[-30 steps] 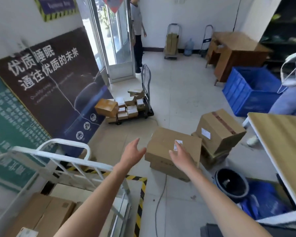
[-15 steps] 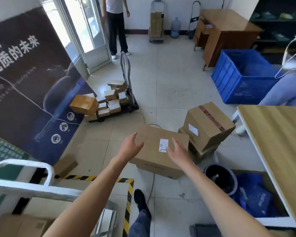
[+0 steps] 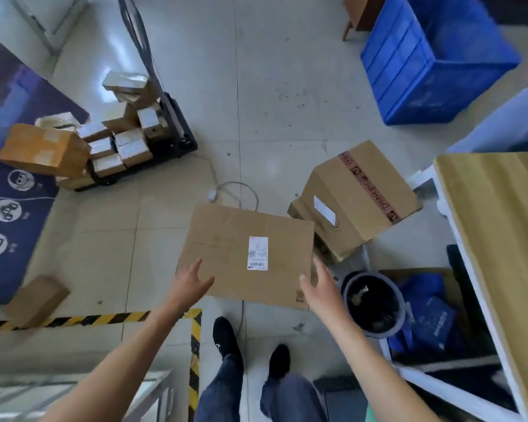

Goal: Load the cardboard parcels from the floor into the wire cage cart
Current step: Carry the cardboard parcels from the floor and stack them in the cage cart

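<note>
The left hand (image 3: 189,283) is reaching forward and down on a bare, outstretched forearm, fingers spread wide and empty, its fingertips lying over the near left corner of the flat brown cardboard parcel with a white shipping label (image 3: 250,254); whether they are actually touching the cardboard cannot be told. The right hand (image 3: 319,287) is mirroring it on the other side, palm turned inward, fingers open and holding nothing, sitting at the parcel's near right corner. Both arms are angling in toward each other from the bottom of the head view, bracketing the box between them.

The parcel is lying flat on the pale tiled floor (image 3: 272,102), its broad top face up, the label set right of centre. A white cable is looping out from behind its far edge. Just beside its far right corner a taller brown cardboard box sealed with a strip of red printed tape (image 3: 357,196) is sitting tilted on another carton. The white metal frame of the wire cage cart (image 3: 73,394) is showing blurred at the bottom left, inside the yellow and black floor tape (image 3: 195,345). The person's black shoes are standing just short of the parcel. A black round bin (image 3: 374,303) is standing right of the right hand.
</note>
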Action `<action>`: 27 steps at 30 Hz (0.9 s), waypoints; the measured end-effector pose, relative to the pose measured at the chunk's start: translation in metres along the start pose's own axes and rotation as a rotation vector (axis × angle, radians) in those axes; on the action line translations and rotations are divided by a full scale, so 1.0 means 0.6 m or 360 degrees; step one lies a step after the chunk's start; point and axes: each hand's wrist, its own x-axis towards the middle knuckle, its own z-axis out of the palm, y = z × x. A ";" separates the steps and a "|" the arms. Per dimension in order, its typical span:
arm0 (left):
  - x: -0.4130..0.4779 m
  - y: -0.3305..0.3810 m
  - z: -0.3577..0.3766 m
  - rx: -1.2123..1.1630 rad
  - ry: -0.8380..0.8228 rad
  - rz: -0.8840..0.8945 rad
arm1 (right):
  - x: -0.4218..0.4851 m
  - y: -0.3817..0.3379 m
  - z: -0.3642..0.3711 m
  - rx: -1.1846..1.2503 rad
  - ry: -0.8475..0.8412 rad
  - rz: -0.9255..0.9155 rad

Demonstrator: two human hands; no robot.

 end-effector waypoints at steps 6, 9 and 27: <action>0.176 -0.057 0.075 0.0123 -0.0021 -0.0262 | 0.164 0.147 0.048 0.0150 -0.0149 0.0461; 0.254 -0.101 0.112 0.0064 0.0042 -0.0396 | 0.236 0.220 0.087 0.0072 -0.0242 0.0610; 0.400 -0.286 0.149 -0.1009 -0.0029 -0.0535 | 0.378 0.305 0.194 0.0863 -0.0075 0.0885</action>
